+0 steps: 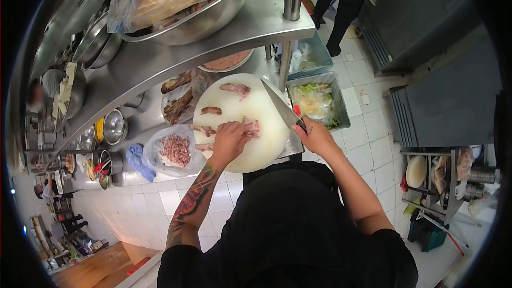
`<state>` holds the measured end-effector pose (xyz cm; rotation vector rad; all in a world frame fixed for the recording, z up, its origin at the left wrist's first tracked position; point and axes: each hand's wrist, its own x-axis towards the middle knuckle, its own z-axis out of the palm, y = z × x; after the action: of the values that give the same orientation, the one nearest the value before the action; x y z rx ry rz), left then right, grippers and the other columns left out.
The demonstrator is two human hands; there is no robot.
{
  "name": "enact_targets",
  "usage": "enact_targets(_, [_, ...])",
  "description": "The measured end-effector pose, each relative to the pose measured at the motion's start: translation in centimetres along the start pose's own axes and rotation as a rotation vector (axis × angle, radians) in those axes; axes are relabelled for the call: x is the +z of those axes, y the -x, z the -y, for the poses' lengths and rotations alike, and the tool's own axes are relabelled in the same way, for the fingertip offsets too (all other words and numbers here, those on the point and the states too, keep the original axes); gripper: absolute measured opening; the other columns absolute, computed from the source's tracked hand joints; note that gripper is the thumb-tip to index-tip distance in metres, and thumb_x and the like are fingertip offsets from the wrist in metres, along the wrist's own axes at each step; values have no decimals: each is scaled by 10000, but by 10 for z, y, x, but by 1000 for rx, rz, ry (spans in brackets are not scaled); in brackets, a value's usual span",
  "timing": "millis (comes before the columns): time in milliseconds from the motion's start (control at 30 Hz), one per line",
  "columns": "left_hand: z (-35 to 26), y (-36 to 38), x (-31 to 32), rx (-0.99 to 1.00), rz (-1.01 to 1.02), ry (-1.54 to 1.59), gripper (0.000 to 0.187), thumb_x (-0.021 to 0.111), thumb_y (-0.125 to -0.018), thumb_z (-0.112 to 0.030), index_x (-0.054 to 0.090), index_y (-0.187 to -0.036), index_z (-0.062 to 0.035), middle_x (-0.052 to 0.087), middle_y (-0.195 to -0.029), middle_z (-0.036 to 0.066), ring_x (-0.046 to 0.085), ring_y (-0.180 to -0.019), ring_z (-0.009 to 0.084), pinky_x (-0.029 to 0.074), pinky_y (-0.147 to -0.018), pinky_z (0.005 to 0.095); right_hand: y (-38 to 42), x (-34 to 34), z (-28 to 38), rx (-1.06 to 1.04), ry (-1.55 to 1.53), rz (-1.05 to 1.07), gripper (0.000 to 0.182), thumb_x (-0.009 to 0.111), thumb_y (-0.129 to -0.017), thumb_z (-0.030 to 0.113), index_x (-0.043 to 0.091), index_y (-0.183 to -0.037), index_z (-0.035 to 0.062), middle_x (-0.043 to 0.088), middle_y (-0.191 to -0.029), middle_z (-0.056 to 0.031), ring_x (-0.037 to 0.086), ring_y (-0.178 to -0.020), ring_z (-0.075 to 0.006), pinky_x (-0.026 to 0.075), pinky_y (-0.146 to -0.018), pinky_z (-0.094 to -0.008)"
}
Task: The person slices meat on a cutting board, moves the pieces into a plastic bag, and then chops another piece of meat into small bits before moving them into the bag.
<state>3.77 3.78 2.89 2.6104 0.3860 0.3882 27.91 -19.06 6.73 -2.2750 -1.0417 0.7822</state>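
Note:
A round white cutting board (pixel 272 152) lies on the steel counter in front of me. My left hand (pixel 230 141) is on the board, its fingers closed on a pale pink piece of meat (pixel 251 127). My right hand (pixel 316 138) grips a chef's knife (pixel 279 103) by its handle at the board's right edge. The blade points up and left over the board, apart from the meat. Another raw meat strip (pixel 235 89) lies near the far edge, and a darker piece (pixel 211 110) sits below it. Smaller pieces (pixel 203 130) are left of my left hand.
Left of the board are a plastic bag of diced meat (pixel 175 149), a blue cloth (pixel 140 160) and a steel bowl (pixel 114 126). A steel shelf (pixel 213 48) overhangs the counter, bearing a large bowl (pixel 200 24). A scrap bin (pixel 344 108) stands right; a person (pixel 341 5) is beyond.

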Motion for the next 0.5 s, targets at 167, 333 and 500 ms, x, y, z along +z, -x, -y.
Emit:
enact_targets(167, [-3,-12,-3,-2,25,62,343,851,-809,-59,765,-1139,-99,708,-1023,80,694,-1015,332,523,-907,476,-1,0,-3,0,1,3,483,642,-1093,453,658,-1186,-20,761,-912,-276,739,-931,-505,562,-837,-582])
enact_targets(333, [2,-27,-1,-79,8,92,419,882,-793,-48,772,-1196,-69,695,-1021,105,720,-977,337,572,-807,460,-3,3,-6,-28,7,-10,471,644,-1094,441,653,-1185,-21,758,-905,-273,738,-924,-506,561,-831,-588])
enact_targets(500, [-2,-25,5,-67,30,106,421,893,-781,-45,749,-1176,-56,668,-1078,129,689,-1046,362,559,-910,464,-1,3,-5,-18,-6,-18,456,659,-1087,426,655,-1173,-21,756,-904,-275,736,-922,-509,559,-828,-589])
